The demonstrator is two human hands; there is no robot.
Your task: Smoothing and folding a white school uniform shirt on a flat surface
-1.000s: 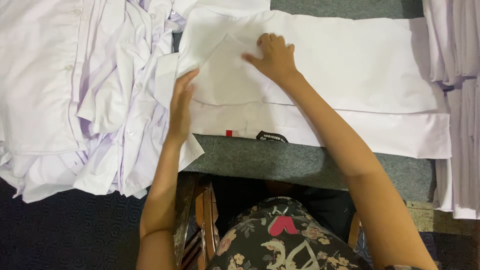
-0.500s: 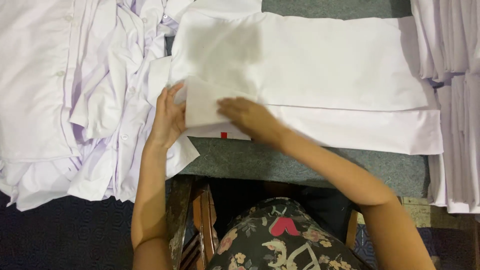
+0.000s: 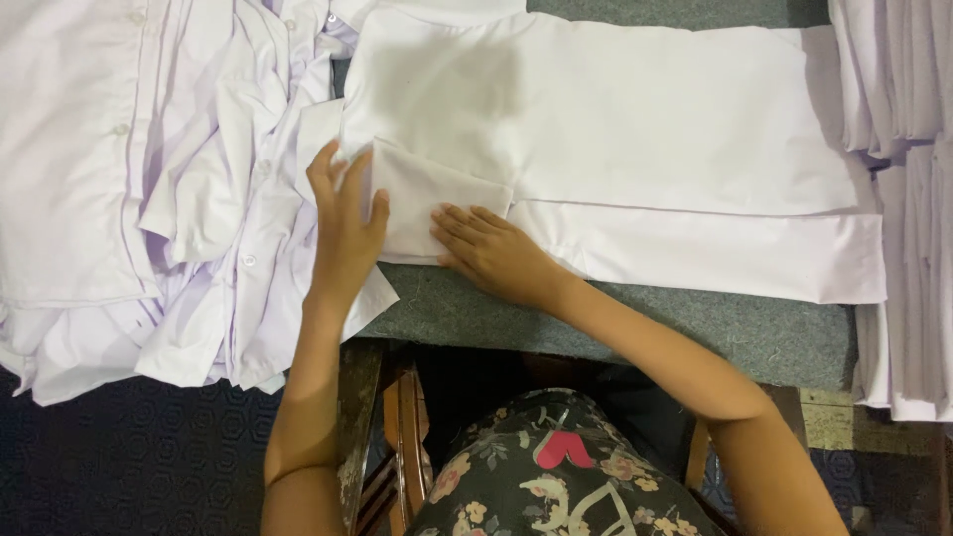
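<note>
While the left hand [image 3: 344, 226] lies flat pinning the folded sleeve [image 3: 429, 203] on the white shirt [image 3: 635, 119], the right hand [image 3: 491, 253], fingers spread, presses its crease just beside, keeping the fold from springing open.

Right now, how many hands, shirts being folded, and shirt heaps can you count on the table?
Hands: 2, the left hand and right hand
Shirt being folded: 1
Loose heap: 1
Folded stack: 1
Total: 5

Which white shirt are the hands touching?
The flat folded shirt in the middle. Both the left hand and right hand press its small folded flap; the crumpled pile lies beside, untouched.
</note>
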